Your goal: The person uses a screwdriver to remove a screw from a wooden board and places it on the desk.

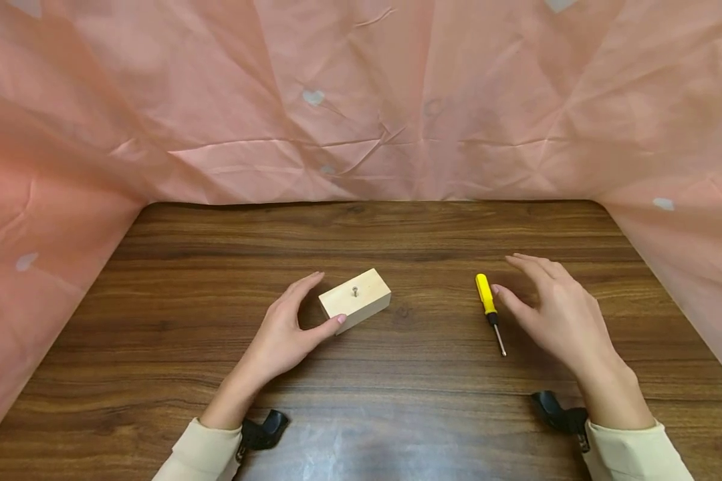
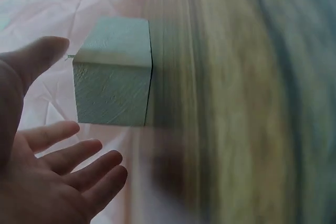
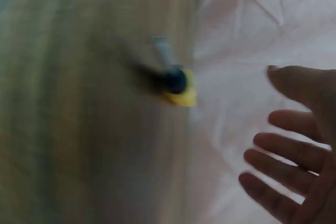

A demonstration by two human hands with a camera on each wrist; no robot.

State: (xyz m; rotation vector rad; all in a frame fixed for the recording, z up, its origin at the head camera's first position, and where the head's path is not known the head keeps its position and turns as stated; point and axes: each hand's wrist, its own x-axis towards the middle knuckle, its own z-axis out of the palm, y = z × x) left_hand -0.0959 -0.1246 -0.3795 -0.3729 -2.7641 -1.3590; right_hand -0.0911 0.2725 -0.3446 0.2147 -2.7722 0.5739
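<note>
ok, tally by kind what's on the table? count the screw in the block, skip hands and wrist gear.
Block: 1
Screw: 1
Screwdriver: 1
Total: 3

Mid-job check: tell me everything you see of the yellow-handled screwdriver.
The screwdriver has a yellow handle, plastic by its look, a black collar and a slim metallic shaft; its tip is too small to identify. It lies on the wood-grained tabletop, slightly slanted, handle toward the far side, tip toward the person. It sits right of the wooden block and just left of the right grip. The right wrist view shows a gap between them; only the tabletop touches it.
</note>
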